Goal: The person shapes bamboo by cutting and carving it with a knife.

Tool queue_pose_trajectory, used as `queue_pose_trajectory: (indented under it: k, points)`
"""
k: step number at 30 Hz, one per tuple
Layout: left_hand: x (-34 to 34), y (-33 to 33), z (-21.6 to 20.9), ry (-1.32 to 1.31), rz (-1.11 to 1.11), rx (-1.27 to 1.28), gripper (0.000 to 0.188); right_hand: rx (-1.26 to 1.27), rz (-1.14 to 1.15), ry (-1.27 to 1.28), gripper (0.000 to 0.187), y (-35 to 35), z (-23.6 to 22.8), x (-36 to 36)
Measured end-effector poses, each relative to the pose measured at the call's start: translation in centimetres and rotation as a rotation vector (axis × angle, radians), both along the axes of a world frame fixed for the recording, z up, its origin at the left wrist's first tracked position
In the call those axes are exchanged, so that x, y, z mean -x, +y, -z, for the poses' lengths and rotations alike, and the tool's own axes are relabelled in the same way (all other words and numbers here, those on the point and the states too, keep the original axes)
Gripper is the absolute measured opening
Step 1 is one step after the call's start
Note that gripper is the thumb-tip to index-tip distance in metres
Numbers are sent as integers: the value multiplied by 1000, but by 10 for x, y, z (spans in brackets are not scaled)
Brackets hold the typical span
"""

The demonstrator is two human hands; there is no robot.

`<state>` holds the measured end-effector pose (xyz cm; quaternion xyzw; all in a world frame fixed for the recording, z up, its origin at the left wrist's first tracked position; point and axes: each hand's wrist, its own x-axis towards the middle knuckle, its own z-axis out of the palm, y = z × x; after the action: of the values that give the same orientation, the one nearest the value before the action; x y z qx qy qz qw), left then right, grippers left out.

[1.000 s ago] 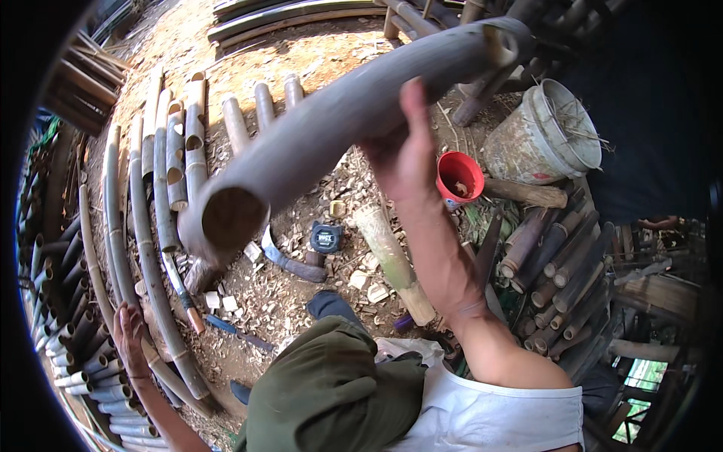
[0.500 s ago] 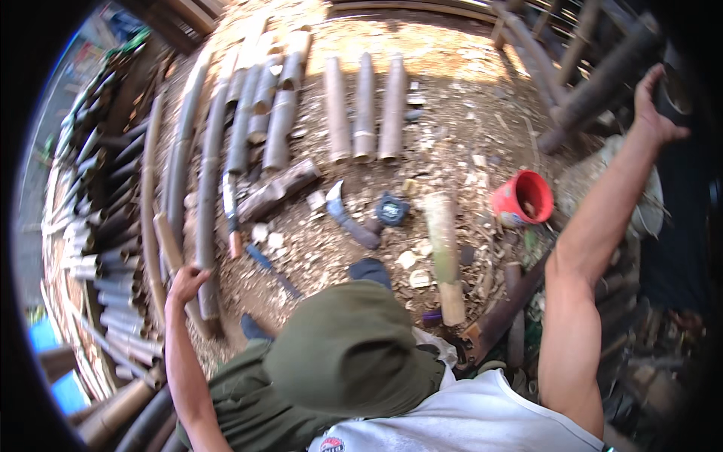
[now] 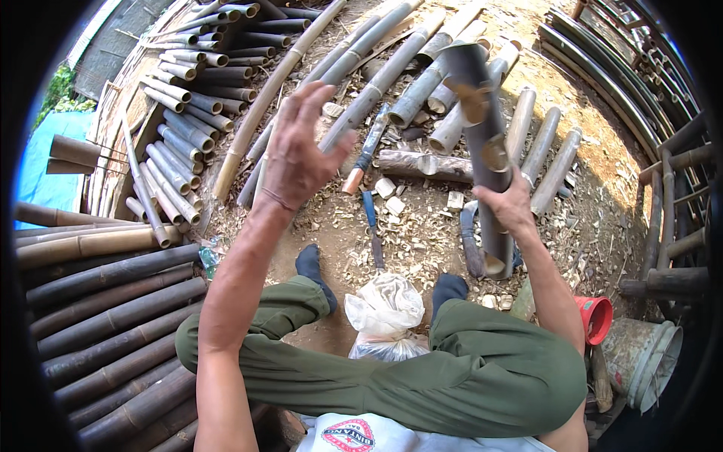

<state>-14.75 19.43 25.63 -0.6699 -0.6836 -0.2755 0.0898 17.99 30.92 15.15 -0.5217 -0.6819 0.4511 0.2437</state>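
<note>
My right hand [image 3: 508, 202] grips a dark bamboo tube [image 3: 491, 169] from its right side. The tube is tilted in front of me, with several pale notches cut into its side. My left hand [image 3: 297, 151] is raised in the air, slightly blurred, with its fingers apart and nothing held. Behind it lies a long grey bamboo pole [image 3: 380, 94]. A curved blade with a brown handle [image 3: 472, 252] lies on the ground, partly behind the tube. Between my feet and the log [image 3: 425, 164] rests a knife with a blue part [image 3: 370, 211].
A knotted white plastic bag [image 3: 384, 305] stands between my feet. Stacked dark bamboo [image 3: 120, 301] lies at the left, with more cut tubes [image 3: 181, 135] beyond. A red bucket [image 3: 596, 320] and a dirty white bucket [image 3: 640, 358] stand at the right. Wood chips [image 3: 339, 226] cover the ground.
My right hand has come in from the far right and now holds the notched dark bamboo tube in front of me. My left hand has risen from beside the poles. The view has turned.
</note>
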Motion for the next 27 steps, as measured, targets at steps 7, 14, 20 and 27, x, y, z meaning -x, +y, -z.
queue_pose_trajectory:
  k: [7, 14, 20, 27]
  points:
    - [-34, -14, 105, 298, 234, 778, 119, -716, -806, -443, 82, 9, 54, 60]
    - [-18, -42, 216, -987, -19, 698, 102, -746, -26, -428, 39, 30, 116, 51]
    - [-6, -99, 286, -891, -505, 454, 115, -318, -21, -903, 38, 14, 212, 57]
    - [6, -131, 317, -757, -715, 321, 94, -114, -121, -392, 37, -1, 206, 93]
